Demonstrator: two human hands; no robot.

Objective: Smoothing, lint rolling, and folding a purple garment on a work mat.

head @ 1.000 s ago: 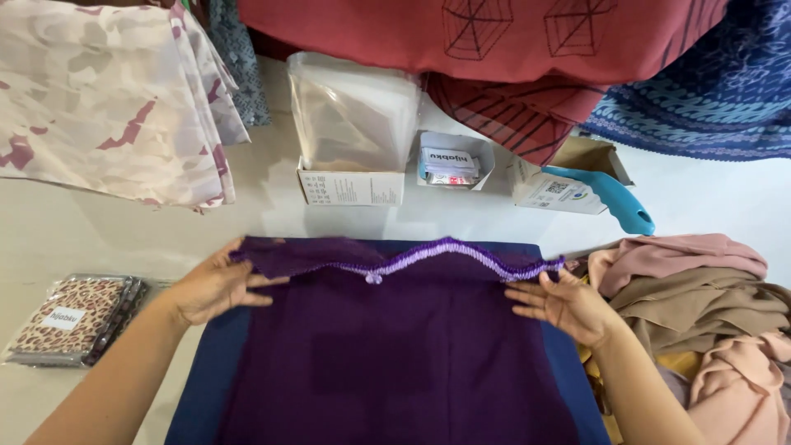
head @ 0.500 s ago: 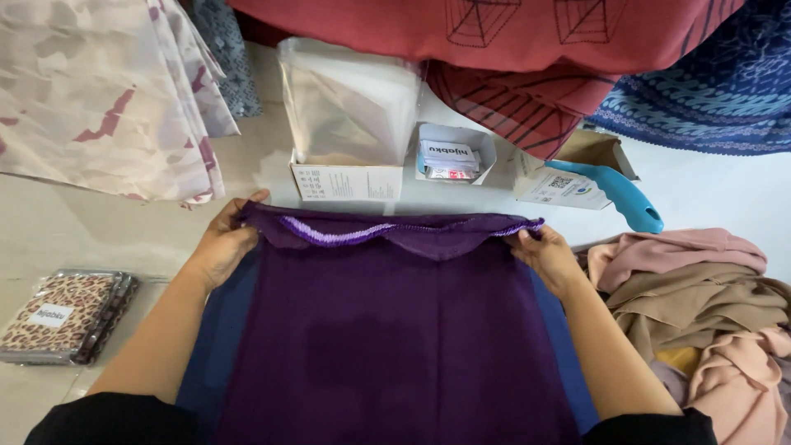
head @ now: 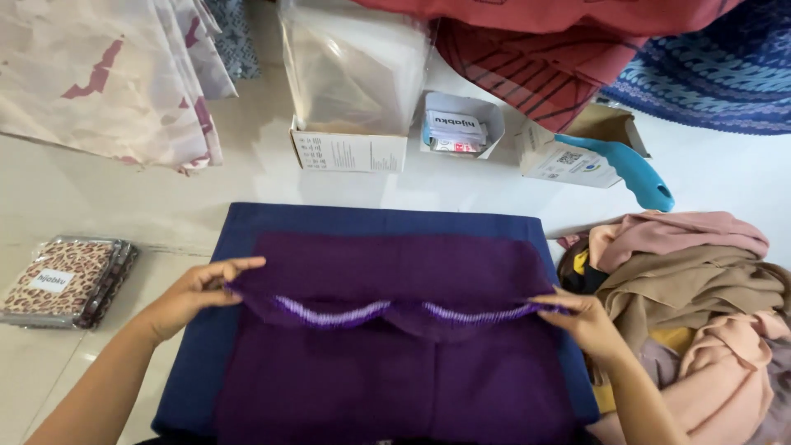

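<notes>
Head camera view: a purple cloth (head: 387, 338) is seen spread over a dark blue pad (head: 247, 222) on a pale floor, partway through being folded. One fold appears already under way, judging by how the cloth lies: a pale-trimmed edge (head: 362, 311) has been lifted and is held across the middle of the cloth, sagging slightly between the two hands. The far part of the cloth lies flat and smooth on the pad; the near part runs out of the frame, so the remaining folds cannot be counted.

The left hand (head: 194, 292) is closed on the left end of the trimmed edge, which is pinched between thumb and fingers, the forefinger stretched along the cloth. The right hand (head: 589, 321) is likewise closed on the right end, its fingers (head: 548, 303) pinched around the trim just above the cloth's surface.

Around the pad, a packet of leopard-print fabric (head: 66, 280) lies well to the left, a white box of clear bags (head: 350, 107) stands beyond the pad, a blue-handled tool (head: 630, 169) rests on a carton, and a heap of beige and pink scarves (head: 700, 280) sits just beside the right hand.
</notes>
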